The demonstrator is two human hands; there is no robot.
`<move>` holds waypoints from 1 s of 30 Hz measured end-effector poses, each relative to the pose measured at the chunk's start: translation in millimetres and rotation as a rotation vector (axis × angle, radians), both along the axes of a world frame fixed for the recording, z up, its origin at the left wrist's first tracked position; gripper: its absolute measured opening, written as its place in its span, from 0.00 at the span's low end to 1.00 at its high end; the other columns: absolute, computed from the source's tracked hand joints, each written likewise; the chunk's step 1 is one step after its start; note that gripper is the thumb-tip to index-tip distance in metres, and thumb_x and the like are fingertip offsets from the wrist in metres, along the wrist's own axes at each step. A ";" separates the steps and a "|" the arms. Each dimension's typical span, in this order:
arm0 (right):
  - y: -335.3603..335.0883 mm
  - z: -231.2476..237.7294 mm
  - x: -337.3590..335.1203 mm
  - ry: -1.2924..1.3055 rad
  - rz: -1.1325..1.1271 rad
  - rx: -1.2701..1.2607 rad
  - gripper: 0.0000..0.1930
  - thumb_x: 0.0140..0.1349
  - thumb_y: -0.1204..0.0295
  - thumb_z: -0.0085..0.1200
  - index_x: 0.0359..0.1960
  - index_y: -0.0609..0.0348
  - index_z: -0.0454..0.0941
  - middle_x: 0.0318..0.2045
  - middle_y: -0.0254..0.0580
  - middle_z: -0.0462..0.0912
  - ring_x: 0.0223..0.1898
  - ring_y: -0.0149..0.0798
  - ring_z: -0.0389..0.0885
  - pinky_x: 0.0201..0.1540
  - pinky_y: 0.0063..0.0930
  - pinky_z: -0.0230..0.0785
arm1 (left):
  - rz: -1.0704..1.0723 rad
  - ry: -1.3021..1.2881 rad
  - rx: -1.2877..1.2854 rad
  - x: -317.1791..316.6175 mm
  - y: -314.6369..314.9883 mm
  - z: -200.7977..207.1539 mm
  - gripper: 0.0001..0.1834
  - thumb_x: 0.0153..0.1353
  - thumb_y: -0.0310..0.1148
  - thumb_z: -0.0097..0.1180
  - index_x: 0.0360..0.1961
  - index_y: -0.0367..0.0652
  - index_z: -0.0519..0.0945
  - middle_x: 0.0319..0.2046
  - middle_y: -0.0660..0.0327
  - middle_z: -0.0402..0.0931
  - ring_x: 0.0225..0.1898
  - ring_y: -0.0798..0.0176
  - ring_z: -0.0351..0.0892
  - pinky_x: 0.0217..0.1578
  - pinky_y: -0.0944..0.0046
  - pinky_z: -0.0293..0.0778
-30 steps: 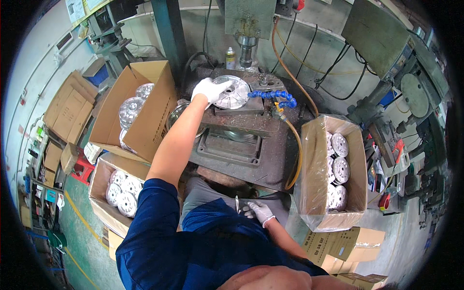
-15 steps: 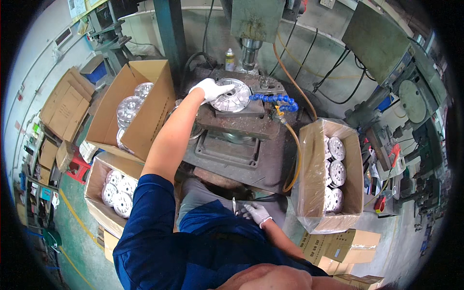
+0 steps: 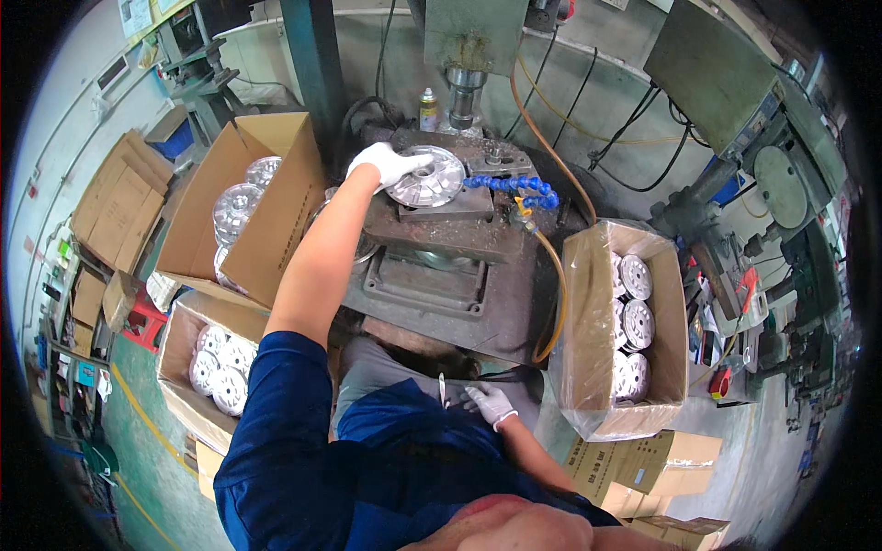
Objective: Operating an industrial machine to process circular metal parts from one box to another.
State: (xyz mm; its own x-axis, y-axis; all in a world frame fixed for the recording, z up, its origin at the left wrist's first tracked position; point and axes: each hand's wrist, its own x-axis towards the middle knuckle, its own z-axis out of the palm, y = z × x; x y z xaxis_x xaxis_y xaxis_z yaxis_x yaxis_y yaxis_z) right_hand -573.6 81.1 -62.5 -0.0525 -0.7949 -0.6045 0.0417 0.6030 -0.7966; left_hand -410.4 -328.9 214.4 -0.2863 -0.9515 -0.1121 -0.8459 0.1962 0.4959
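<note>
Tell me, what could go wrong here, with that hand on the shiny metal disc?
Only the gloved left hand is on the metal disc; the right hand rests by the lap, so the disc might slip or turn.

The spindle is near that hand in this view; if it were running, the glove could perhaps catch. I can't tell whether it is.

The blue segmented hose ends close to the disc's rim and might get knocked.

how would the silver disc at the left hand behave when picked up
The silver disc looks like metal, so it is probably stiff. Its shiny face could feel slippery to the gloved left hand. Being round, it may roll if stood on edge.
</note>
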 end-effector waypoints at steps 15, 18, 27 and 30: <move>-11.5 39.3 12.9 -0.192 -0.033 -0.011 0.15 0.67 0.63 0.46 0.47 0.63 0.73 0.36 0.43 0.82 0.30 0.32 0.80 0.34 0.24 0.73 | 0.050 0.196 -0.039 -6.4 7.1 -27.5 0.47 0.47 0.67 0.53 0.51 0.31 0.74 0.52 0.44 0.72 0.56 0.48 0.71 0.56 0.60 0.66; -19.7 29.8 25.5 -0.370 -0.016 0.004 0.18 0.68 0.60 0.44 0.51 0.61 0.72 0.37 0.43 0.82 0.30 0.32 0.80 0.34 0.24 0.74 | 0.085 0.255 -0.082 -9.0 3.9 -28.0 0.41 0.48 0.58 0.60 0.48 0.27 0.76 0.42 0.46 0.79 0.42 0.55 0.80 0.42 0.63 0.73; -25.3 -42.3 21.9 -1.056 -0.153 0.217 0.18 0.67 0.54 0.44 0.49 0.52 0.72 0.38 0.40 0.79 0.34 0.36 0.78 0.37 0.32 0.72 | 0.096 0.282 -0.065 -9.0 10.9 -24.6 0.41 0.48 0.59 0.60 0.46 0.26 0.76 0.42 0.44 0.79 0.44 0.54 0.79 0.44 0.63 0.72; -25.3 -50.0 24.0 -0.956 -0.111 0.252 0.18 0.67 0.55 0.44 0.49 0.52 0.72 0.38 0.40 0.79 0.34 0.37 0.78 0.38 0.32 0.73 | 0.131 0.249 -0.115 -5.0 5.6 -27.7 0.42 0.47 0.59 0.59 0.47 0.26 0.76 0.43 0.44 0.78 0.44 0.52 0.79 0.45 0.62 0.72</move>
State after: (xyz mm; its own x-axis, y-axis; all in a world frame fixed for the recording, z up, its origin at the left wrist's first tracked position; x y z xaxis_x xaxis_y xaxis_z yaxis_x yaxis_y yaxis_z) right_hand -549.6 55.8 -112.5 0.4786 -0.6576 -0.5817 0.6657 0.7038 -0.2480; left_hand -415.4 -323.3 186.7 -0.1654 -0.9846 0.0569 -0.7230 0.1603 0.6720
